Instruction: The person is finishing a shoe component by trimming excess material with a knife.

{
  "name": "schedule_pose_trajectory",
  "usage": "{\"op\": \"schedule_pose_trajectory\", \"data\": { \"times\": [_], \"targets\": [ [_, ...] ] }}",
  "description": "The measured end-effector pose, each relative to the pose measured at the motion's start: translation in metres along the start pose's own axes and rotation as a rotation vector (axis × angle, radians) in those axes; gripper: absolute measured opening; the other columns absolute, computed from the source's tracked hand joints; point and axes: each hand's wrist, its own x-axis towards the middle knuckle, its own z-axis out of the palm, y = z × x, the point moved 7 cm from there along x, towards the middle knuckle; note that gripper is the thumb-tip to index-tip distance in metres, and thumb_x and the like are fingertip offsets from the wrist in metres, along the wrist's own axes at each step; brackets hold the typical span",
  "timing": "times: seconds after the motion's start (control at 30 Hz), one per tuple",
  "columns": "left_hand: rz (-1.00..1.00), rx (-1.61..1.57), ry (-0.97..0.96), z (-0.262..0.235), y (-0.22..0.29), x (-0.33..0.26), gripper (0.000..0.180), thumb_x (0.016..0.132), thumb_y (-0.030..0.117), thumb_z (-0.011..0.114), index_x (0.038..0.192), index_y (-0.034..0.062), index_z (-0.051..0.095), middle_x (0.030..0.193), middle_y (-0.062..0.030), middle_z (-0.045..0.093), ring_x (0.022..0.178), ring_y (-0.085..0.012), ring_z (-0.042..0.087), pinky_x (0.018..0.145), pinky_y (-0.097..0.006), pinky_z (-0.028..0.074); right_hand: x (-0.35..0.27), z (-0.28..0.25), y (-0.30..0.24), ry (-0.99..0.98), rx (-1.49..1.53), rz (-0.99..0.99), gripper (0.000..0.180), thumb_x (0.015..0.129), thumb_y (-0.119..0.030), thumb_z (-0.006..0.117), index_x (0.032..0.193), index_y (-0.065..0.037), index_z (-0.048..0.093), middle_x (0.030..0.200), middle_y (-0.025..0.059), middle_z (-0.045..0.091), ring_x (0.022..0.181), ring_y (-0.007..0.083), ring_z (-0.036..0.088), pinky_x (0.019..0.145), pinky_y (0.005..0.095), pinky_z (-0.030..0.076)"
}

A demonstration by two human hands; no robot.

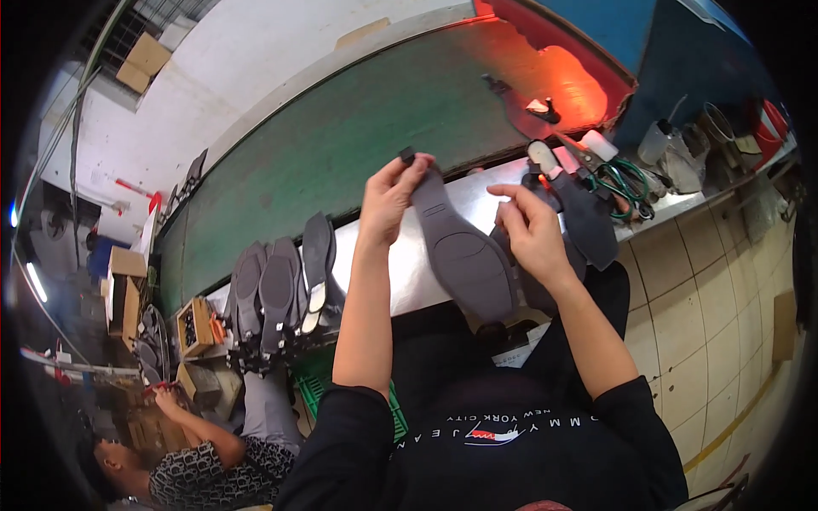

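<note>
My left hand (390, 198) is closed on the narrow end of a dark grey shoe sole (470, 264), with a small black piece (407, 155) showing at its fingertips. The sole hangs tilted over the metal bench edge, its wide end toward me. To its right, my right hand (532, 228) has the index finger stretched toward the sole and the other fingers curled. Nothing shows in that hand, and it appears apart from the held sole. Another dark sole (538, 294) is partly hidden behind my right hand and wrist.
A green conveyor belt (324, 128) runs beyond the metal ledge (375, 255) toward a red-lit opening (571, 77). Several dark soles (279, 285) lie at left. Green-handled scissors (629, 180) and a black sole (588, 217) lie at right. A co-worker (204, 460) is at lower left.
</note>
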Motion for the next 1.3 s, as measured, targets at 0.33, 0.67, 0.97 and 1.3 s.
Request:
{"op": "schedule_pose_trajectory", "data": {
  "times": [0.33,0.67,0.97,1.3],
  "targets": [
    [-0.187,-0.284,0.148,-0.054,-0.029,-0.132,0.041,0.093,0.031,0.051,0.106,-0.0070,0.059,0.090,-0.0126,0.066,0.071,-0.0164,0.059,0.067,-0.026,0.045,0.009,0.132,0.029,-0.355,-0.848,-0.127,0.048,0.082,-0.020,0.063,0.125,-0.005,0.046,0.097,0.0228,0.060,0.090,0.0383,0.059,0.075,0.0459,0.049],
    [-0.570,-0.836,-0.017,0.003,-0.092,-0.177,0.065,0.095,0.057,0.034,0.115,-0.0019,0.053,0.064,-0.0015,0.048,0.064,-0.0172,0.048,0.064,-0.029,0.040,-0.053,0.074,0.003,-0.504,0.034,0.194,0.035,0.088,-0.005,0.048,0.121,-0.008,0.060,0.060,0.0025,0.049,0.055,0.0091,0.049,0.055,0.0243,0.041],
    [-0.746,-0.607,0.219,0.029,-0.112,-0.193,0.084,0.082,0.078,0.028,0.109,0.0046,0.057,0.069,-0.0007,0.054,0.060,-0.0120,0.054,0.053,-0.024,0.044,-0.133,0.063,0.007,-0.713,0.381,0.561,0.062,0.093,-0.007,0.046,0.149,-0.020,0.021,0.055,-0.0026,0.045,0.047,0.0043,0.041,0.045,0.0203,0.037],
    [-0.667,-0.374,0.356,0.037,-0.094,-0.204,0.087,0.084,0.078,0.021,0.099,0.0035,0.062,0.075,-0.0031,0.056,0.062,-0.0110,0.048,0.059,-0.023,0.040,-0.155,0.064,0.016,-0.663,0.649,0.776,0.062,0.095,-0.006,0.047,0.148,-0.027,0.024,0.063,-0.0044,0.046,0.052,0.0022,0.037,0.045,0.0172,0.033]
  ]
}}
